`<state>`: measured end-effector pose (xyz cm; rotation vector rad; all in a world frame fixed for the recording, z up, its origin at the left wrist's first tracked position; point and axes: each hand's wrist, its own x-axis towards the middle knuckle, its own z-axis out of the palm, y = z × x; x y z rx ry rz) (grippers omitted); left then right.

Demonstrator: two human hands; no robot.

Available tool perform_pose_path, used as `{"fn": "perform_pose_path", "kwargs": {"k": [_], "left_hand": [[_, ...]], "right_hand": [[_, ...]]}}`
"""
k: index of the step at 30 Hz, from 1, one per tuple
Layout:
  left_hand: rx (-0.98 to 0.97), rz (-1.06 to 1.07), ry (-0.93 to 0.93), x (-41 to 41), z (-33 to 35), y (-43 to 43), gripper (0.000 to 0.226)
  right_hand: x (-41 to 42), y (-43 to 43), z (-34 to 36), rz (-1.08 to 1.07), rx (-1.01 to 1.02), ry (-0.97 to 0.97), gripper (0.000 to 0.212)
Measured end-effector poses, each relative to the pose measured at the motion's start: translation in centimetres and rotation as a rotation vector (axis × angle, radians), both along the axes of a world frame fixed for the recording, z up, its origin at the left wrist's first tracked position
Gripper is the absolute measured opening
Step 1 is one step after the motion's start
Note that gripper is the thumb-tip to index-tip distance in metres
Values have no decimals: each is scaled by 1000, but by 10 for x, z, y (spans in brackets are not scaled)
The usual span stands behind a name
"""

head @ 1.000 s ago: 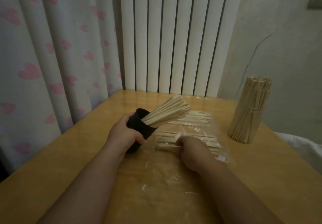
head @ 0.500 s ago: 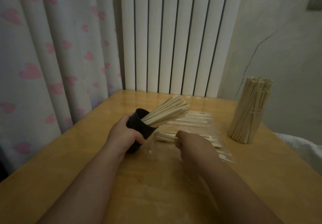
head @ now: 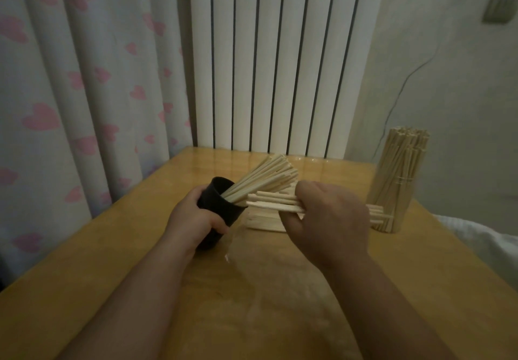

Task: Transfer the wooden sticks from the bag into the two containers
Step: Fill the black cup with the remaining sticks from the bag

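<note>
My left hand (head: 193,218) grips a black cup (head: 221,209) tilted to the right, with a fan of wooden sticks (head: 266,178) poking out of its mouth. My right hand (head: 330,219) holds a small bundle of sticks (head: 273,202) level above the table, their left ends close to the cup's rim. Below it lies the clear plastic bag (head: 252,272) with more sticks (head: 263,222) inside. A second container (head: 395,188), packed full of upright sticks, stands at the right.
The wooden table (head: 84,275) is set against a white radiator (head: 274,59). A curtain with pink hearts (head: 84,79) hangs at the left. A white cloth (head: 482,242) lies past the table's right edge.
My right hand has lifted off the bag with a bundle of sticks and moved up and left towards the cup. The left hand and cup have stayed put.
</note>
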<state>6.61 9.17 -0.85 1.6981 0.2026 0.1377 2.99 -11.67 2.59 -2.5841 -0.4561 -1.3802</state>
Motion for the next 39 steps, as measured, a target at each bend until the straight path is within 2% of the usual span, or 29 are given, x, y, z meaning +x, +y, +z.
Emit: {"fn": "perform_pose_path", "kwargs": {"k": [5,8,13,17,21,25,29,35,39], "left_hand": [[15,-5,1,1,-1,1,85],[41,-15,-5,1,-1,1,86],[89,-37,-14,0,-1,-1,87],[87,-57,-24,-2,0,-2,87],[93,-64,-23,-2,1,-1,89],[133,-73,-22,-3,3,-3,87],[154,-91,-15,-4,5,-3,86],[167,-99,-29,-4,4,-2,87],[151,-110,-35,-4,4,-2,86]], "right_hand": [[12,-11,-9,79,102,-250,51],[12,-12,-8,88,210,-279,57],[15,-12,-12,155,345,-247,45],[18,-12,-11,334,625,-229,32],[12,-8,-2,487,763,-247,18],[3,3,3,583,896,-155,16],[7,6,0,490,957,42,23],[11,0,0,463,1097,265,25],[12,3,-1,462,1172,313,23]]}}
